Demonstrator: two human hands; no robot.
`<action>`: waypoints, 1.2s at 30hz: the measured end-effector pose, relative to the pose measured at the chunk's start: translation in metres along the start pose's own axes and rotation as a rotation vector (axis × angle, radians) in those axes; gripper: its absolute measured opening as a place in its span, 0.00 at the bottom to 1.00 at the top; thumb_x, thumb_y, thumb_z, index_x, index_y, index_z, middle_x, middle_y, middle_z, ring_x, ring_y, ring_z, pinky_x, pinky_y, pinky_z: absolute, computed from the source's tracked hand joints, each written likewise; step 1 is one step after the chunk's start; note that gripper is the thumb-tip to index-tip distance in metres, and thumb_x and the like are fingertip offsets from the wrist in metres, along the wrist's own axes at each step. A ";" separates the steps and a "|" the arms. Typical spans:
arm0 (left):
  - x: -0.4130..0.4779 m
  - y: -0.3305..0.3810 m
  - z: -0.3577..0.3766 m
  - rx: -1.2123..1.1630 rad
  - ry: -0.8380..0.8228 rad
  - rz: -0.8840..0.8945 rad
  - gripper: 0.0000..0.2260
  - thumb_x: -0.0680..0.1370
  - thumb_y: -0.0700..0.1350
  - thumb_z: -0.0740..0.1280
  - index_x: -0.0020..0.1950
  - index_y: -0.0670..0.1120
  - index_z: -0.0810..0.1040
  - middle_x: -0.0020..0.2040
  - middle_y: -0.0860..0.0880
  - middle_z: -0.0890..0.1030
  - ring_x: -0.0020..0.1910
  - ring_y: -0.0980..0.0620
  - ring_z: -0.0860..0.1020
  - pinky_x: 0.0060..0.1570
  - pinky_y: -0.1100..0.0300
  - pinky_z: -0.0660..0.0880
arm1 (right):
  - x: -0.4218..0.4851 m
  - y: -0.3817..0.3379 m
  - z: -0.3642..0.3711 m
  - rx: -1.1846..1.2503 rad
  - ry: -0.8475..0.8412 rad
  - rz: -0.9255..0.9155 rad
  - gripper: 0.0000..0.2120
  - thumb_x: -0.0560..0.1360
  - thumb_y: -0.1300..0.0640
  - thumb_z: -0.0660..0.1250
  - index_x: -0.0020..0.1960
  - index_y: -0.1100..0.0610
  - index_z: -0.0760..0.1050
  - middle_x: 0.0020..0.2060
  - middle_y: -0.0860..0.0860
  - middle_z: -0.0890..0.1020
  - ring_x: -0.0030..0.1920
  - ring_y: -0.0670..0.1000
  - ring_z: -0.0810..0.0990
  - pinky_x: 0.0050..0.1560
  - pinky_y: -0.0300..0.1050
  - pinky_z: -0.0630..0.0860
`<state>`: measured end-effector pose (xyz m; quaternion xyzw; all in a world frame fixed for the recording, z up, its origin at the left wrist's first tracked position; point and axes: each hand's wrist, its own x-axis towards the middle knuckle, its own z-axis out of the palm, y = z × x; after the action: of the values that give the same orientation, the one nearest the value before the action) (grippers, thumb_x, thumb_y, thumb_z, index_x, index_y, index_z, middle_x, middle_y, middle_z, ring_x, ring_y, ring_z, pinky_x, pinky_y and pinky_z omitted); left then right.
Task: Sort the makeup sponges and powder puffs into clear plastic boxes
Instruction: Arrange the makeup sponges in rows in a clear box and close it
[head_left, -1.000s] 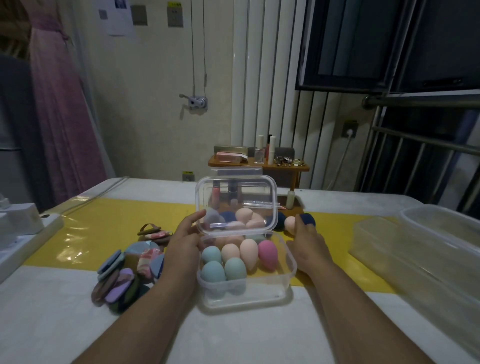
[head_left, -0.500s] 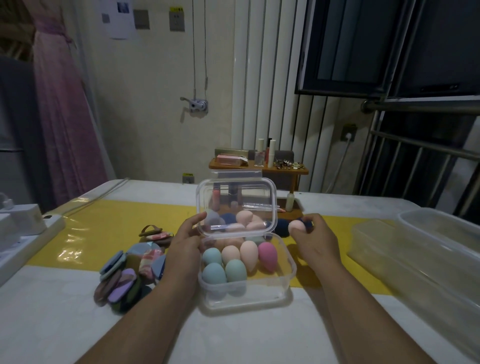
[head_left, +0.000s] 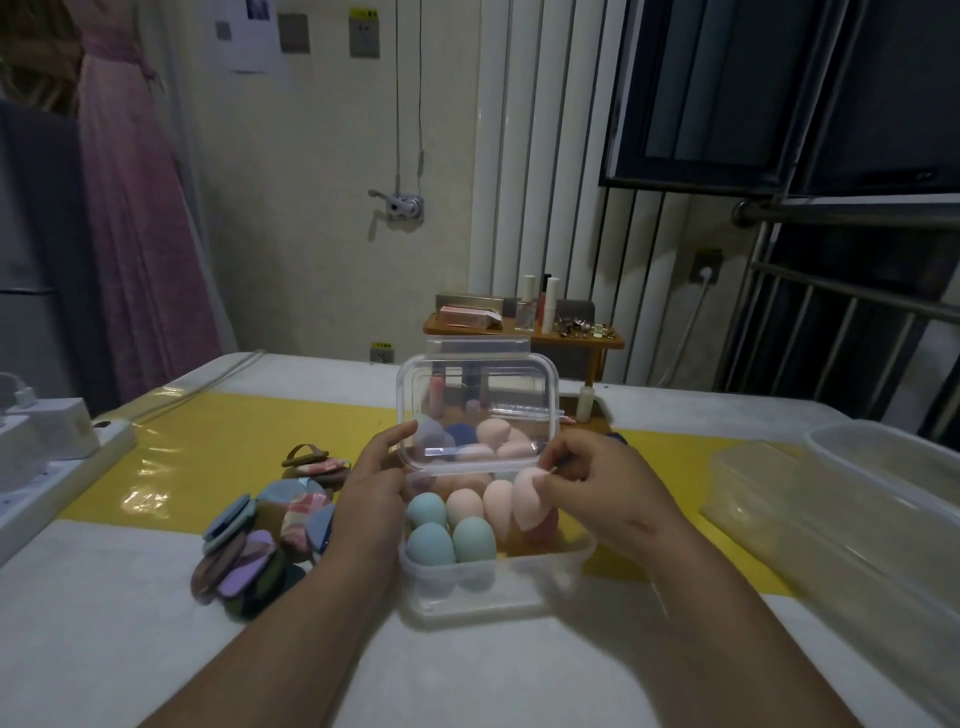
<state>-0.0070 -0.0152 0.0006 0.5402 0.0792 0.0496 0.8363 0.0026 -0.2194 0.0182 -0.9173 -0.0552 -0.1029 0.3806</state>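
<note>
A small clear plastic box (head_left: 493, 582) stands on the table in front of me, its hinged lid (head_left: 478, 374) raised upright. Inside stand several egg-shaped makeup sponges (head_left: 470, 525) in teal, peach and pink. My right hand (head_left: 597, 483) pinches a pale pink sponge (head_left: 527, 499) over the box's right side, above a darker pink one. My left hand (head_left: 374, 483) grips the box's left side, thumb against the lid. More sponges (head_left: 488, 439) lie behind the lid, seen through it. A pile of flat powder puffs (head_left: 260, 535) lies left of the box.
Two larger clear plastic boxes (head_left: 857, 499) sit at the right of the table. A white power strip (head_left: 47, 447) lies at the left edge. A wooden stand with cosmetics (head_left: 524, 327) is behind the table. A yellow mat (head_left: 218, 447) crosses the table.
My right hand picked up a pale pink sponge from behind the box and carried it left, over the box's right side. My left hand stayed on the box.
</note>
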 end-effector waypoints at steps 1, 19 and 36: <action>0.000 0.000 0.000 0.000 0.004 0.001 0.25 0.77 0.30 0.55 0.60 0.54 0.80 0.55 0.47 0.81 0.48 0.43 0.83 0.39 0.53 0.81 | -0.001 -0.003 0.001 -0.063 -0.038 -0.002 0.03 0.70 0.50 0.69 0.43 0.44 0.76 0.39 0.44 0.83 0.42 0.47 0.81 0.42 0.46 0.80; 0.004 -0.002 -0.002 0.015 -0.003 0.003 0.23 0.79 0.32 0.56 0.61 0.56 0.79 0.57 0.48 0.79 0.49 0.44 0.83 0.38 0.54 0.82 | -0.007 -0.023 0.011 -0.396 -0.302 0.005 0.10 0.71 0.44 0.70 0.50 0.45 0.77 0.47 0.44 0.81 0.46 0.45 0.79 0.44 0.44 0.78; 0.001 -0.002 0.000 0.021 0.007 0.004 0.24 0.79 0.31 0.55 0.60 0.56 0.80 0.55 0.49 0.80 0.48 0.44 0.83 0.39 0.52 0.81 | -0.007 -0.022 0.011 -0.269 -0.274 0.067 0.09 0.70 0.53 0.74 0.50 0.48 0.81 0.46 0.44 0.81 0.46 0.45 0.79 0.47 0.43 0.81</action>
<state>-0.0056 -0.0157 -0.0011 0.5488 0.0817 0.0524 0.8303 -0.0070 -0.1962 0.0241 -0.9667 -0.0616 0.0294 0.2468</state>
